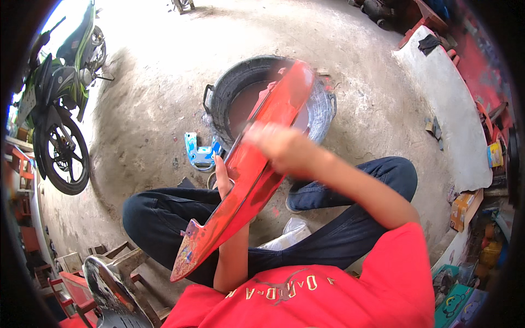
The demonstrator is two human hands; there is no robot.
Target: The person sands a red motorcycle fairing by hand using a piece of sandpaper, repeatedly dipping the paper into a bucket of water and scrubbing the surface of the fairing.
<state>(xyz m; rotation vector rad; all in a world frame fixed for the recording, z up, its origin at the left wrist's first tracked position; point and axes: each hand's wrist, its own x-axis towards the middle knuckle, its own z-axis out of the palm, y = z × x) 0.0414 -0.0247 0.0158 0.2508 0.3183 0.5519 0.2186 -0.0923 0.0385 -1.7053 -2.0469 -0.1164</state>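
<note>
A long red motorcycle body panel (257,180) slants across my lap, its far end over a black tub (217,93) and its scuffed, pointed near end by my left knee. My left hand (222,177) supports the panel from beneath, with the thumb showing at its left edge and the other fingers mostly hidden. On the panel's upper face lies my right hand (281,147), curled and blurred by motion; whatever is under its fingers is hidden. Murky reddish-brown water (240,109) fills the bottom of the tub.
A blue and white plastic part (198,151) lies on the concrete floor left of the tub. A motorcycle (63,120) stands at far left. Beside my left knee is a wooden stool (128,259) with a dark, scuffed panel (112,290). A cardboard box (465,209) sits at right.
</note>
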